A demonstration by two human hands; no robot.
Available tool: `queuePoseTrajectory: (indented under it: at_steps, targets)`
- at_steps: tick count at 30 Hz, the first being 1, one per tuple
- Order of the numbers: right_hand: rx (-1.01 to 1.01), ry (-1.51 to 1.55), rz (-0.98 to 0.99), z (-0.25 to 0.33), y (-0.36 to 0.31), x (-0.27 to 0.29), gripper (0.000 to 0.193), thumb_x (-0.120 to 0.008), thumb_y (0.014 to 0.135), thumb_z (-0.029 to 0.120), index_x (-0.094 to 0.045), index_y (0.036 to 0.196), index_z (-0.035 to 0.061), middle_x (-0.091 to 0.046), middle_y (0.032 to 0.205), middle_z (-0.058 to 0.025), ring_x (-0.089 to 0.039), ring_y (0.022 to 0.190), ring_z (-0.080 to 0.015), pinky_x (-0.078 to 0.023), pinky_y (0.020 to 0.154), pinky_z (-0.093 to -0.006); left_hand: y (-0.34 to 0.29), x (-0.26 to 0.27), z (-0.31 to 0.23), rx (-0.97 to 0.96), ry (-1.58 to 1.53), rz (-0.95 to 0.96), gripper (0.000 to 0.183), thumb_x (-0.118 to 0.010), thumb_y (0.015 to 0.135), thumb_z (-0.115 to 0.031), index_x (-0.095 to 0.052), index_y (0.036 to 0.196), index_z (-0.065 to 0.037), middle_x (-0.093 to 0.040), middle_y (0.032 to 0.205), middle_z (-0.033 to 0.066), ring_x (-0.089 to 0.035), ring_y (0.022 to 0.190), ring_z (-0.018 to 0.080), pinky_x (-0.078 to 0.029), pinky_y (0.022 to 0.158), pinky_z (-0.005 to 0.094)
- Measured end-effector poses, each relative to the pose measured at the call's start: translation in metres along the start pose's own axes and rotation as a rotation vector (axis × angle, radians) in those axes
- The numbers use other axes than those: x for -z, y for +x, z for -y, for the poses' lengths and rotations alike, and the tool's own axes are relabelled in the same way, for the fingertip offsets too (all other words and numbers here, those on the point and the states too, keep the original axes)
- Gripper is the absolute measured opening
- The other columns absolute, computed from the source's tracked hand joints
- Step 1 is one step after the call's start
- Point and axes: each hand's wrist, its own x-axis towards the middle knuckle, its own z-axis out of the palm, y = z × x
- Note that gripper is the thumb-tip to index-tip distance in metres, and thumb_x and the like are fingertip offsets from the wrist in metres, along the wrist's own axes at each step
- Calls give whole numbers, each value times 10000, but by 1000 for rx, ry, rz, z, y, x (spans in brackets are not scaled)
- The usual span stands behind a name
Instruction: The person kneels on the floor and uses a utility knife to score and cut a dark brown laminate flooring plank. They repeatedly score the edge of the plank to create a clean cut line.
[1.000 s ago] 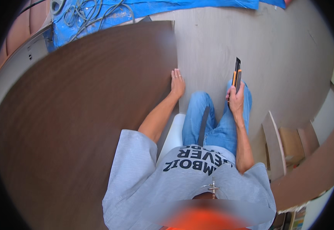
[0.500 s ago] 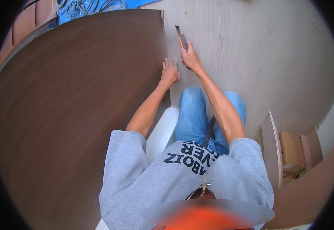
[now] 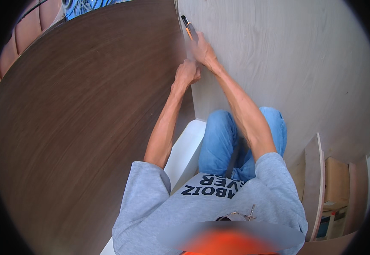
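My right hand is closed around a utility knife with a black and orange body. The knife's tip points away from me, close to the seam where the dark brown wood-grain panel meets the pale grey wood-grain surface. Just below, my left hand is closed with curled fingers at the dark panel's edge, near my right wrist. Whatever its fingers may grip is hidden.
A white round-cornered piece stands beside my left knee. On the right, board dividers flank a cardboard box. Hoses or cables lie on a blue sheet at the far left.
My right hand has moved left with the utility knife, toward the seam and closer to my left hand. My left hand's fingers, spread before, are now curled. The view has shifted slightly.
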Motion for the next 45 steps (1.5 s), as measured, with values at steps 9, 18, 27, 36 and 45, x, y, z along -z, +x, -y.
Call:
queuePoseTrajectory:
  at_steps: [9, 18, 27, 36, 45]
  targets:
    - [18, 14, 35, -8, 6, 11, 369, -476, 941, 204, -432, 1256, 16, -634, 728, -284, -620, 715, -514, -475, 666, -584, 6, 4, -14, 74, -54, -51, 295, -549, 882, -179, -693, 1063, 4, -668, 1019, 286, -652, 951, 446, -519, 845, 499]
    - [64, -73, 12, -4, 13, 2, 363, -493, 935, 197, -429, 1212, -29, -628, 710, -290, -630, 699, -503, -490, 631, -576, 24, -27, 16, 131, -920, -567, 371, -444, 1006, -232, -615, 1197, 36, -686, 1074, 229, -674, 1014, 329, -525, 859, 394]
    - [5, -62, 61, 11, 6, 8, 369, -443, 987, 299, -455, 1232, 24, -647, 928, -334, -641, 910, -511, -496, 764, -524, 55, -5, 4, 92, -1338, -446, 479, -410, 1060, -396, -557, 1252, 18, -661, 1037, 92, -625, 942, 146, -516, 811, 307]
    - [198, -13, -35, -6, 11, -6, 269, -485, 974, 179, -411, 1147, -13, -631, 812, -333, -607, 786, -541, -462, 655, -597, 68, 4, -2, 87, -1594, -233, 366, -632, 955, -360, -597, 1095, -24, -625, 977, 37, -580, 914, 121, -472, 792, 291]
    - [106, -97, 54, 5, -2, -3, 265, -386, 1019, 148, -425, 1208, -34, -628, 999, -363, -606, 963, -534, -487, 787, -529, 72, -8, 9, 50, -1652, -218, 384, -697, 912, -369, -561, 1067, -45, -621, 947, 43, -594, 884, 123, -509, 747, 296]
